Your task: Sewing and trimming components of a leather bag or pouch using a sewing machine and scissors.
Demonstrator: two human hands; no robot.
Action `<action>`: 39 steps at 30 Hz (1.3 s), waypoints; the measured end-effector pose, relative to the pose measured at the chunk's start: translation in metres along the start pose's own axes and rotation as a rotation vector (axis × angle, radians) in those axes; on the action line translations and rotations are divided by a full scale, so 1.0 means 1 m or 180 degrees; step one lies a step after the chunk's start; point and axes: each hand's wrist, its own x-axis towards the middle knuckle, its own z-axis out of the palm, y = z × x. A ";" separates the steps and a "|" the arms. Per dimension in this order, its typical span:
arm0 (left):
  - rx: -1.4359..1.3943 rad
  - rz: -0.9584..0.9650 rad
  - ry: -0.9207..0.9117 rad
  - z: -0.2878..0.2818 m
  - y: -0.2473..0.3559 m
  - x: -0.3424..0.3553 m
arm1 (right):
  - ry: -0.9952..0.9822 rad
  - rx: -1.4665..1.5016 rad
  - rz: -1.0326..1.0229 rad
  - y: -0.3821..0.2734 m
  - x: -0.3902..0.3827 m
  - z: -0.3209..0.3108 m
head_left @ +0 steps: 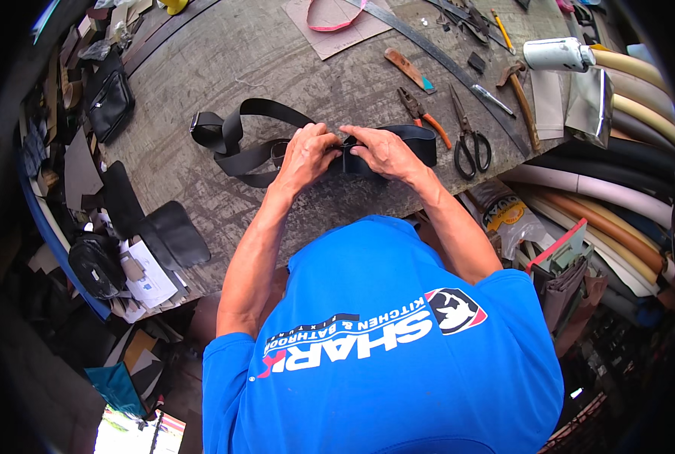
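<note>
A black strap (254, 140) is laid across the middle of the grey desk (224, 60), and both hands are placed on it. The left hand (307, 155) is closed over the strap, with the fingers bent down around it. The right hand (386, 151) is pressed just beside the left one, and its fingers are pinched on a folded part of the strap. A loop of the strap is seen to the left of the hands, and a wider black end is seen to the right of them. Right of the strap, pliers (424, 117) with orange handles and black scissors (470, 140) are lying. Further right of the strap, a hammer (520, 94) is resting.
</note>
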 end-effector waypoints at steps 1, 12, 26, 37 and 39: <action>-0.0001 0.0004 -0.0005 0.000 0.000 -0.001 | -0.0025 -0.0148 -0.0255 0.008 0.001 0.002; -0.0284 -0.0143 0.0042 0.001 -0.001 0.001 | 0.0293 -0.0496 -0.0308 -0.006 -0.007 0.003; -0.0512 -0.0069 0.0000 0.004 -0.005 0.001 | 0.0497 -0.0859 0.0068 -0.017 -0.012 0.004; -0.0299 0.0012 0.0040 0.008 -0.001 0.001 | 0.0698 -0.1380 -0.0330 -0.027 -0.010 0.001; -0.0284 0.0040 0.0087 0.009 0.000 0.000 | 0.0745 -0.1237 -0.0547 -0.019 -0.009 0.003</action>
